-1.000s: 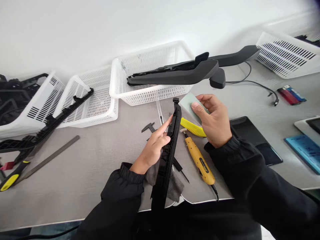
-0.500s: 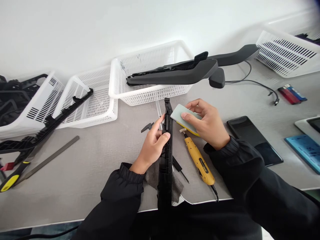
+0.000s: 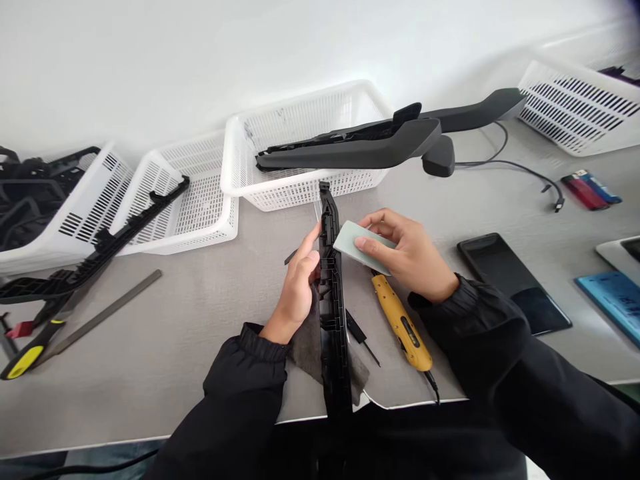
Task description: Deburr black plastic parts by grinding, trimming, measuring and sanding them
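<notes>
My left hand [image 3: 296,287] is closed on the left edge of a long black plastic trim piece [image 3: 334,313], which stands up lengthwise with its ribbed side showing. My right hand [image 3: 415,257] pinches a flat pale green pad [image 3: 357,241], thumb on top and fingers beneath. The pad's left corner is at the right edge of the trim piece; whether it touches cannot be told. Beneath the trim piece lies a grey cloth [image 3: 306,345]. A yellow corded power tool [image 3: 404,323] rests below my right hand, its tip hidden by the pad. Beside the trim piece lies a thin black tool [image 3: 356,328].
Behind my hands, a white basket [image 3: 305,193] carries long dark trim parts. Another white basket [image 3: 210,230] stands left, with a black strip [image 3: 115,247] leaning on it. A flat file [image 3: 107,313] lies left; a phone [image 3: 515,283] and two lighters [image 3: 590,190] lie right.
The trim piece has turned, its top end shifting left and upward. My left thumb has moved off its face to its edge. The pad has moved slightly left and down with my right hand.
</notes>
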Demonstrator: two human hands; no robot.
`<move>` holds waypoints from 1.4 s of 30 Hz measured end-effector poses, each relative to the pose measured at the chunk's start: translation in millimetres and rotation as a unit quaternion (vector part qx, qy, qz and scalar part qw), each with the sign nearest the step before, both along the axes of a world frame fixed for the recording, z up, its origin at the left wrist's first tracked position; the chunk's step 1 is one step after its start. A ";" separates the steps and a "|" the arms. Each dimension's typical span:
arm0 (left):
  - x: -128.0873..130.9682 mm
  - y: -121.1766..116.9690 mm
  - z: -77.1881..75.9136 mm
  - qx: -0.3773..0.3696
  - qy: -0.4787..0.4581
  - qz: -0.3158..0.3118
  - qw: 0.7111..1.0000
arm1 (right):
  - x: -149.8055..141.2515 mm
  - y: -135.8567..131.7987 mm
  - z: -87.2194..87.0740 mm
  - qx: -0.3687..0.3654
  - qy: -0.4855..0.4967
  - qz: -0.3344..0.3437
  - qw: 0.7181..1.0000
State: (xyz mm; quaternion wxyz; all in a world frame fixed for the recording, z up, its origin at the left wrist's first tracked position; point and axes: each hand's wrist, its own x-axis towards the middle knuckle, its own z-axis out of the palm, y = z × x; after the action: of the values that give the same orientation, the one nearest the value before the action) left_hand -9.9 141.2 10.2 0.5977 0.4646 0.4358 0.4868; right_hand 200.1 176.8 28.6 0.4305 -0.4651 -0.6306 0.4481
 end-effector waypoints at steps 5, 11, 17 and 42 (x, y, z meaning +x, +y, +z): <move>4.2 4.5 -1.9 -0.044 -0.080 0.009 0.996 | 0.5 -1.5 2.9 0.034 0.025 -0.044 0.998; 6.7 6.6 -4.1 -0.034 -0.082 0.047 0.995 | -4.6 -8.9 6.1 0.125 -0.014 0.053 0.991; 4.7 5.1 -8.9 -0.027 -0.063 0.046 0.997 | -14.2 -17.4 1.9 0.227 -0.084 0.131 0.961; 4.8 4.0 -8.3 -0.021 -0.026 0.001 0.999 | -7.1 -12.1 5.6 0.337 -0.167 0.067 0.924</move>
State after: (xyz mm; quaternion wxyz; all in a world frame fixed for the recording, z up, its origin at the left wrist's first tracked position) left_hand -5.1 145.1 2.0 0.6180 0.4387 0.4307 0.4900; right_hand 193.0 164.7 34.2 0.4196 -0.3172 -0.8367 0.1524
